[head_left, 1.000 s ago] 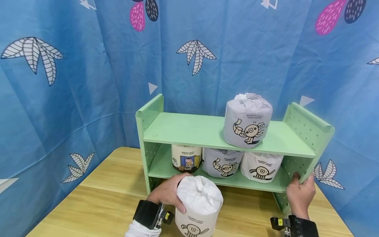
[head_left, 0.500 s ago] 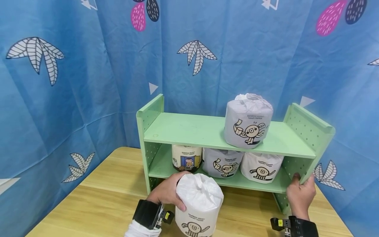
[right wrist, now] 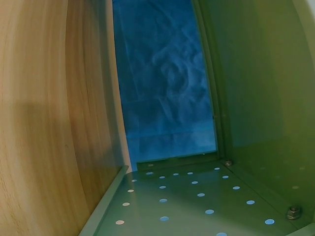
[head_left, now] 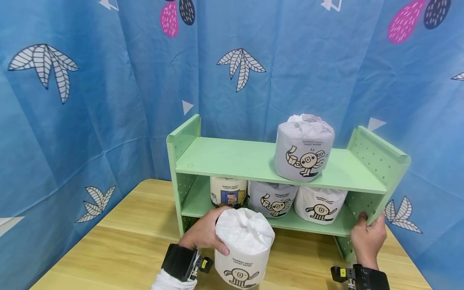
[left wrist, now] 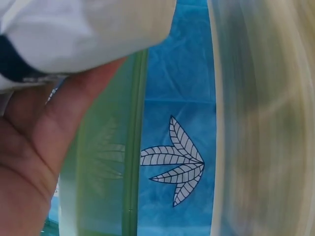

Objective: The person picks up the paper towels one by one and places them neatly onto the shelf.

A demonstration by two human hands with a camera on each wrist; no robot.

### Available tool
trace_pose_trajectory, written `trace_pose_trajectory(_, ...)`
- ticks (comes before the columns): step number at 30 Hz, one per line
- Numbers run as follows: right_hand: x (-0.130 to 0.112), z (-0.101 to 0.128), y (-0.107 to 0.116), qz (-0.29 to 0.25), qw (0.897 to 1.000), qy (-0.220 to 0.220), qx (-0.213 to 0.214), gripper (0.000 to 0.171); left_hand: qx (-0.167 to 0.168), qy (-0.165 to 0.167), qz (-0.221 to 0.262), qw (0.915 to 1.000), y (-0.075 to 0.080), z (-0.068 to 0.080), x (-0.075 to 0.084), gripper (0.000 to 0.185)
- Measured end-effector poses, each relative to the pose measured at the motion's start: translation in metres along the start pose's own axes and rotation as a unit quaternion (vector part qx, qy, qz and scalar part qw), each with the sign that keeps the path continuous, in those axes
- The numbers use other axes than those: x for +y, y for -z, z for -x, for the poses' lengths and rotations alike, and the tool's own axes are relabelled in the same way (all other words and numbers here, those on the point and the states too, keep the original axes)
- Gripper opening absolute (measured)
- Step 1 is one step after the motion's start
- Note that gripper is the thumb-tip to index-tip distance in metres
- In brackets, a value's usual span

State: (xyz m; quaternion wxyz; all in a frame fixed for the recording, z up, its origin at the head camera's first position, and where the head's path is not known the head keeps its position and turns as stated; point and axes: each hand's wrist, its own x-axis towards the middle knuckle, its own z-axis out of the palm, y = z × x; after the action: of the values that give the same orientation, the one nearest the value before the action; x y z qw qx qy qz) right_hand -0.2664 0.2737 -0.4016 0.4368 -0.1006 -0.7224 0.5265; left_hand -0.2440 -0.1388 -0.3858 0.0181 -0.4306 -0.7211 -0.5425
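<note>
My left hand (head_left: 204, 230) grips a white wrapped toilet paper roll (head_left: 243, 251) from its left side, in front of the shelf; the far fingers are hidden behind it. In the left wrist view the roll (left wrist: 93, 29) lies against the fingers. My right hand (head_left: 368, 238) holds the right side panel of the green two-tier shelf (head_left: 232, 155), thumb on its inner face. A grey-lilac roll (head_left: 303, 149) stands on the top tier. On the lower tier sit a cream roll (head_left: 228, 191), a second grey-lilac roll (head_left: 272, 199) and a white roll (head_left: 320, 204).
The shelf stands on a wooden table (head_left: 119, 229), its raised side panels perforated with holes. A blue patterned curtain (head_left: 108, 80) hangs behind and to the left. In the right wrist view the perforated panel (right wrist: 187, 201) shows bolts at its corner.
My left hand has lifted the white roll slightly, and it covers more of the lower tier's front edge. The right hand stays on the side panel.
</note>
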Motion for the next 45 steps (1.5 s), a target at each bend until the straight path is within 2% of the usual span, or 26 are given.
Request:
trace_pose_trajectory(4, 0.0, 0.0, -0.003, -0.005, 1.0, 0.009, 0.004, 0.044, 0.018, 0.0, -0.02, 0.9996, 0.002, 0.001, 0.004, 0.097)
trace_pose_trajectory(7, 0.0, 0.001, -0.004, -0.006, 1.0, 0.005, 0.006, 0.044, 0.025, -0.014, -0.024, 0.9993, 0.004, 0.0, 0.006, 0.096)
trace_pose_trajectory(14, 0.0, -0.001, -0.003, -0.007, 1.0, -0.007, 0.012, 0.044, 0.025, -0.042, -0.024, 0.9985, 0.004, -0.005, 0.009, 0.092)
trace_pose_trajectory(21, 0.001, -0.001, -0.004, -0.01, 0.999, 0.005, 0.03, 0.042, 0.035, -0.058, -0.04, 0.9969, 0.005, -0.012, 0.021, 0.097)
trace_pose_trajectory(28, 0.0, -0.003, -0.004, -0.015, 0.999, -0.006, 0.03, 0.041, 0.038, -0.077, -0.059, 0.9946, 0.012, -0.02, 0.031, 0.095)
trace_pose_trajectory(38, 0.001, -0.001, -0.003, -0.011, 0.999, 0.003, 0.036, 0.04, 0.045, -0.107, -0.079, 0.9901, 0.018, -0.033, 0.054, 0.095)
trace_pose_trajectory(45, 0.001, -0.001, -0.004, -0.014, 0.999, 0.0, 0.037, 0.039, 0.06, -0.102, -0.112, 0.9866, 0.025, -0.042, 0.077, 0.097)
